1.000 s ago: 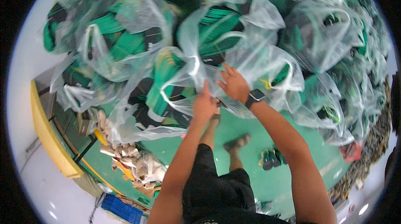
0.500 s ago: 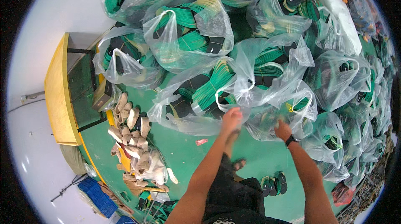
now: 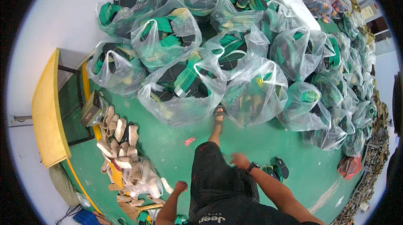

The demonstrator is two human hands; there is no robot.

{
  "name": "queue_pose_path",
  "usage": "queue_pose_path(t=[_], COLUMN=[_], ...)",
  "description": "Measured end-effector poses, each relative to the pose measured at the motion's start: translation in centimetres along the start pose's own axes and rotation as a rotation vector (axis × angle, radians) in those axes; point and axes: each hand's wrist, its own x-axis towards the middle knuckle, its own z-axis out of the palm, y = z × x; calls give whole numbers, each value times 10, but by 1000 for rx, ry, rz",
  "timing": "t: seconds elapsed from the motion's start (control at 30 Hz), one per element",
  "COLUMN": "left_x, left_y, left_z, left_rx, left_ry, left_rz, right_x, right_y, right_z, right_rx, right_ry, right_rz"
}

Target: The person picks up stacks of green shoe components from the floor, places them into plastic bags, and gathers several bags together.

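Note:
My left hand [image 3: 180,187] hangs low beside my left thigh, away from the bags; its fingers are foreshortened and blurred. In front of my shorts is my right hand [image 3: 240,161], a dark band on its wrist, fingers loosely apart and nothing visible in them. Ahead of my foot stands a clear plastic bag [image 3: 168,113] of black soles and green-edged bundles. Touching it on the right is another clear bag [image 3: 252,103] with a yellow tie near its top. Neither hand touches a bag.
More filled clear bags [image 3: 119,76] crowd the far side and the right. Beige shoes [image 3: 119,145] lie heaped at left near a yellow board [image 3: 50,107]. Dark sandals [image 3: 279,169] rest by my right forearm. A red bag [image 3: 349,167] sits at far right.
Both hands have drawn back from the two front bags toward my body. The view has shifted, and my sandalled foot now shows between those bags.

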Motion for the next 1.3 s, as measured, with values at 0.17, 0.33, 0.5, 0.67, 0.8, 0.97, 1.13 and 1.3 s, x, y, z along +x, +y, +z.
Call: queue_pose_path(t=[0.17,0.33,0.5,0.67,0.8,0.97,1.13,1.3], left_x=[-109,-129,-121,-62,24,136,209,248], left_y=[25,-3,8,-51,-101,-74,18,-23], left_z=[76,0,-168,-283,-417,-642,-814,-863], left_rx=[-288,-96,-348,-485,-259,180,527,166], left_ry=[23,260,276,614,847,1048,1360,889], left_rz=[-453,-282,-451,-313,-129,34,41,-80], right_x=[-114,-206,-190,-75,70,213,241,238], right_y=[-1,-3,-51,-128,-220,-442,-436,-417], right_z=[34,72,72,81,117,84,111,81], right_rx=[576,546,640,556,570,841,974,932], right_ry=[201,199,187,135,176,-81,134,163], right_rz=[624,899,1154,960,575,544,526,767])
